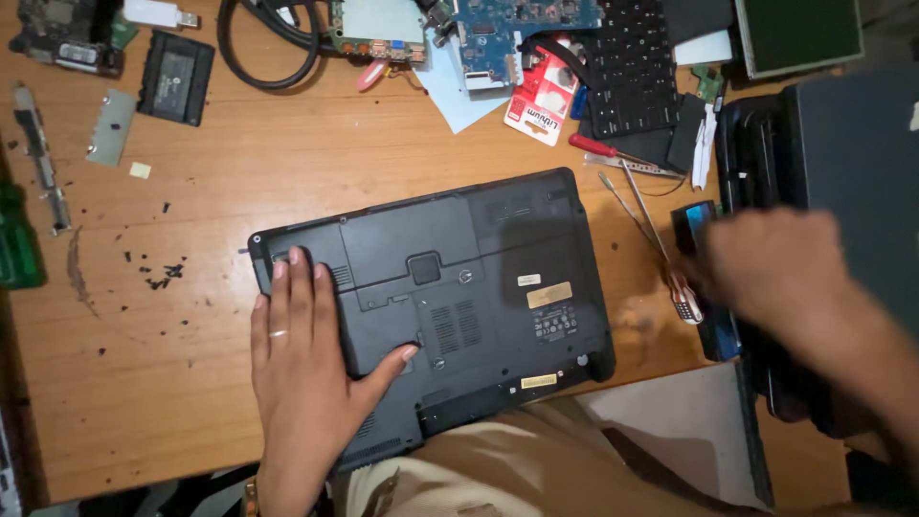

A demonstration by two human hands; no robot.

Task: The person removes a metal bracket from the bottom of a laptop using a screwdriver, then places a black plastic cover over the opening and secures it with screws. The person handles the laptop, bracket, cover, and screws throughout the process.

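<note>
While the left hand [302, 383] lies flat on the upturned black laptop [450, 297], fingers spread and released, palm pressing the near-left part of the base panel, the right hand [780, 273] reaches out to the right of the machine, blurred in motion, so whether its fingers are curled or loose cannot be told. The laptop rests bottom-up on the wooden table [191, 402], its long axis running left to right with a slight tilt, the right end sitting a little nearer the person than the left. The relation that matters lies on the right side: a screwdriver [661, 244] with a thin metal shaft and a pale, banded handle lies just beside the laptop's right edge, its shaft pointing up and to the left, its handle end toward the person and close under the right hand's fingertips. The handle thus sits just to the left of and slightly below the blurred fingers, touching or nearly touching them; the blur hides which. A dark battery pack [713, 287] with a blue edge lies under that same hand, running away from the person. The right hand is clearly the nearer to the tool, the left being well apart from it across the laptop's width. A second, red-handled screwdriver [595, 146] lies farther up the table near a loose black keyboard [627, 67], and small dark screws [163, 273] are scattered left of the laptop.
</note>
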